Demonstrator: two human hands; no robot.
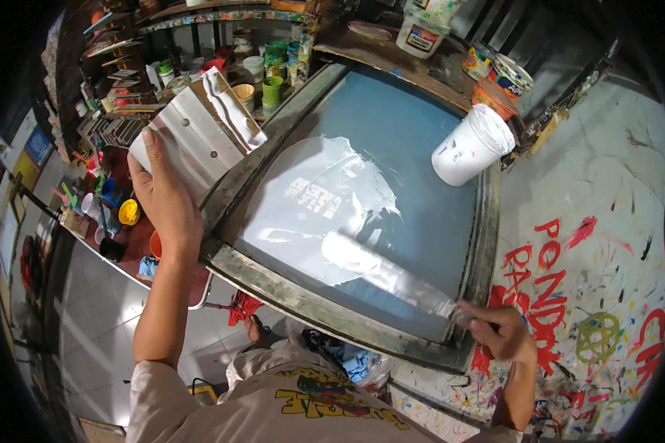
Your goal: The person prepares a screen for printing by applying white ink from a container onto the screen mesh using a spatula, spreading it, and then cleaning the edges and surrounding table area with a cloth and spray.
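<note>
Head view: L hand (166, 199) grips the bolted flat tool (192, 144) by its near-left edge, thumb on its face, prob. holding it up clear of the white paint (273, 192) on the screen (292, 291), while R hand (502, 336) is closed round the near-right end of the white-coated spatula (388, 273), prob. keeping fingers off the paint at its far-left end. White tub (462, 155) is at the screen's far right, prob. for easy R-side reach. N.B.: L fingers behind tool & spatula's gripped end mostly hidden; tub contents hard to make out.
</note>
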